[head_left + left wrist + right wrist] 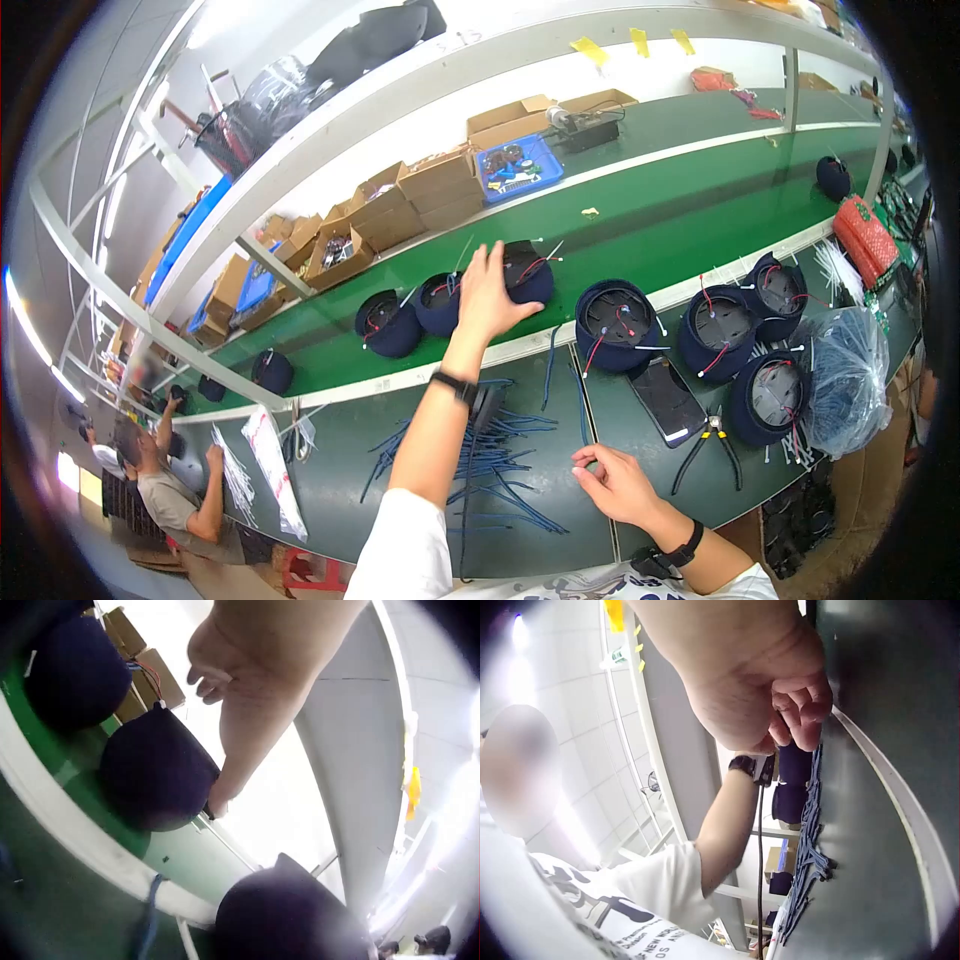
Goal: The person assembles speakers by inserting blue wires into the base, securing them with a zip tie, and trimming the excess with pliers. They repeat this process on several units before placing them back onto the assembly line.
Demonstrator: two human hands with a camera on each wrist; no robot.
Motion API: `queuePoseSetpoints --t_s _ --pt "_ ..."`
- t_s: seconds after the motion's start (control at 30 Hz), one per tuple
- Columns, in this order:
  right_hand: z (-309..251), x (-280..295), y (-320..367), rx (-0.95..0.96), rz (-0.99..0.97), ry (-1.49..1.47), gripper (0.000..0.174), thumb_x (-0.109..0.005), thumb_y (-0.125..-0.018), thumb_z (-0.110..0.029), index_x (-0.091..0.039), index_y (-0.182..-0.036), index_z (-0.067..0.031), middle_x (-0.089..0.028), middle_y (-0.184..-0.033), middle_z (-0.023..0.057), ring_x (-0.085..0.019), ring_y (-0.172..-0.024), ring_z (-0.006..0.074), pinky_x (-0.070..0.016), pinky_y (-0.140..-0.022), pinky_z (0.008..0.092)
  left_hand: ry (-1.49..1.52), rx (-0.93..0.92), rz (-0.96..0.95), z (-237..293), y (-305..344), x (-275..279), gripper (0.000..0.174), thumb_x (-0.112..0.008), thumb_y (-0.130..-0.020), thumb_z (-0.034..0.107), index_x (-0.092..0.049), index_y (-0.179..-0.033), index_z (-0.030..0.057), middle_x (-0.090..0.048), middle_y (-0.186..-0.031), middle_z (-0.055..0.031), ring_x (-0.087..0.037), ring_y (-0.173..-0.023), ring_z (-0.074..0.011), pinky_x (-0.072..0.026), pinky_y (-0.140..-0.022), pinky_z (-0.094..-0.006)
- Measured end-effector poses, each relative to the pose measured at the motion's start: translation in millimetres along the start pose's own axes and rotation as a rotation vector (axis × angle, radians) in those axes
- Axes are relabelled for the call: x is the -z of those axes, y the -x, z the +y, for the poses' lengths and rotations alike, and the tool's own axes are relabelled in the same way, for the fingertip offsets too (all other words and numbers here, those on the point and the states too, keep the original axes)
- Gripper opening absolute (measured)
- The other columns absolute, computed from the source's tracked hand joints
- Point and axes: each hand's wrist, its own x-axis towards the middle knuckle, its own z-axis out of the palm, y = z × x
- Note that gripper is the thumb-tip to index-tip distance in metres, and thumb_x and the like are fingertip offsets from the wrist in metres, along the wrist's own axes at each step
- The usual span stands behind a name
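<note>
My left hand (488,300) reaches over the green belt with its fingers spread, beside a navy cap-like shell (530,283) with a black inner liner and thin wires. In the left wrist view, its thumb lies right at the rim of that navy shell (157,769). Two similar shells, one being the navy shell (388,325) at the far end, stand to its left. My right hand (622,487) hovers low over the dark green bench, fingers loosely bent, with nothing visible in them. Left of it lies a loose pile of blue cords (490,465).
Several wired navy shells (718,335) stand on the right, near a phone (667,400), yellow-black pliers (710,455) and a clear plastic bag (848,380). Cardboard boxes (440,185) and a blue tray (520,168) line the far side. Another person (180,495) works at left.
</note>
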Motion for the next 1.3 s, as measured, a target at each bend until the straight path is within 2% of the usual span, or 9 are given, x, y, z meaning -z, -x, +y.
queuePoseSetpoints --t_s 0.07,0.17,0.43,0.57,0.7,0.87,0.97,1.13,1.3 --pt "-0.6 1.2 1.8 -0.012 0.0 0.032 0.028 -0.072 -0.098 -0.017 -0.067 -0.12 -0.001 -0.075 -0.101 0.011 -0.066 -0.063 0.0157 -0.0529 -0.061 0.0322 -0.125 0.107 -0.267 -3.5 -37.8 -17.7 0.145 -0.095 -0.054 0.069 -0.03 -0.163 0.0005 -0.038 -0.16 -0.0373 -0.037 -0.152 -0.048 -0.0325 -0.126 -0.0534" --pt "4.4 -2.7 -3.8 0.003 0.035 0.002 0.025 -0.073 -0.097 -0.014 -0.068 -0.118 -0.0006 -0.075 -0.099 0.0114 -0.066 -0.062 0.0143 -0.052 -0.06 0.031 0.089 0.249 -0.472 -24.5 -71.2 -45.9 0.153 -0.098 -0.048 0.066 -0.025 -0.166 0.0023 -0.041 -0.159 -0.0362 -0.04 -0.151 -0.0483 -0.0378 -0.122 -0.0561" --pt "16.9 -2.8 -5.8 0.021 0.208 -0.136 0.021 -0.073 -0.098 -0.012 -0.068 -0.113 0.002 -0.073 -0.098 0.0085 -0.059 -0.06 0.0074 -0.0484 -0.055 0.0263 0.099 -0.13 -0.085 30.4 -4.0 70.6 0.138 -0.101 -0.049 0.041 -0.033 -0.165 0.0113 -0.045 -0.152 -0.0314 -0.047 -0.139 -0.0505 -0.0412 -0.117 -0.0538" --pt "7.3 3.4 -1.2 0.087 0.22 -0.457 0.041 -0.063 -0.105 -0.021 -0.057 -0.141 -0.001 -0.067 -0.129 0.0123 -0.066 -0.102 0.0155 -0.0528 -0.086 0.0305 0.302 -0.412 -0.248 65.7 68.2 156.7 0.134 -0.099 -0.042 0.03 -0.041 -0.162 0.0125 -0.047 -0.152 -0.0272 -0.048 -0.138 -0.0472 -0.0414 -0.116 -0.0514" --pt "-1.9 22.6 1.1 0.281 0.19 -0.475 0.063 -0.046 -0.108 -0.039 -0.042 -0.159 -0.002 -0.037 -0.169 0.0183 -0.044 -0.148 0.0305 -0.0388 -0.117 0.0422 0.446 -0.653 -0.592 97.5 116.7 125.7 0.129 -0.097 -0.043 0.025 -0.045 -0.161 0.0152 -0.049 -0.15 -0.0263 -0.049 -0.138 -0.0463 -0.0394 -0.116 -0.0516" --pt "-0.8 39.6 39.8 0.287 0.256 0.152 0.029 -0.055 -0.1 -0.001 -0.074 -0.121 -0.0029 -0.053 -0.155 0.0245 -0.065 -0.13 0.0352 -0.0476 -0.11 0.0397 0.477 -0.67 -0.558 114.7 138.6 78.6 0.103 -0.09 -0.058 0.011 -0.054 -0.155 0.0186 -0.043 -0.164 -0.0211 -0.041 -0.152 -0.0405 -0.0287 -0.126 -0.0563" --pt "-1.9 40.2 50.2 0.271 0.273 0.197 0.027 -0.063 -0.098 0.0 -0.075 -0.121 -0.0037 -0.055 -0.151 0.0234 -0.068 -0.125 0.0344 -0.0513 -0.106 0.0394 0.479 -0.614 -0.479 116.0 161.4 99.3 0.094 -0.093 -0.063 0.015 -0.058 -0.151 0.0191 -0.046 -0.164 -0.0158 -0.044 -0.151 -0.037 -0.0326 -0.124 -0.0599" --pt "-0.6 31.2 46.2 0.23 0.317 0.109 0.028 -0.077 -0.09 0.001 -0.075 -0.117 -0.0026 -0.072 -0.119 0.0167 -0.074 -0.104 0.0262 -0.0588 -0.088 0.0337 0.544 -0.713 -0.305 125.3 201.0 63.3 0.026 -0.086 -0.084 0.018 -0.08 -0.108 0.0134 -0.071 -0.111 -0.0021 -0.066 -0.113 -0.0236 -0.0454 -0.108 -0.0485" --pt "5.6 27.4 44.2 0.217 0.356 -0.208 0.02 -0.077 -0.093 0.003 -0.073 -0.112 0.0041 -0.074 -0.107 0.0137 -0.073 -0.099 0.0183 -0.0586 -0.087 0.0322 0.717 -0.607 -0.24 124.4 195.4 52.3 0.02 -0.086 -0.084 0.015 -0.081 -0.103 0.0117 -0.071 -0.103 -0.0023 -0.066 -0.101 -0.0228 -0.045 -0.095 -0.042"
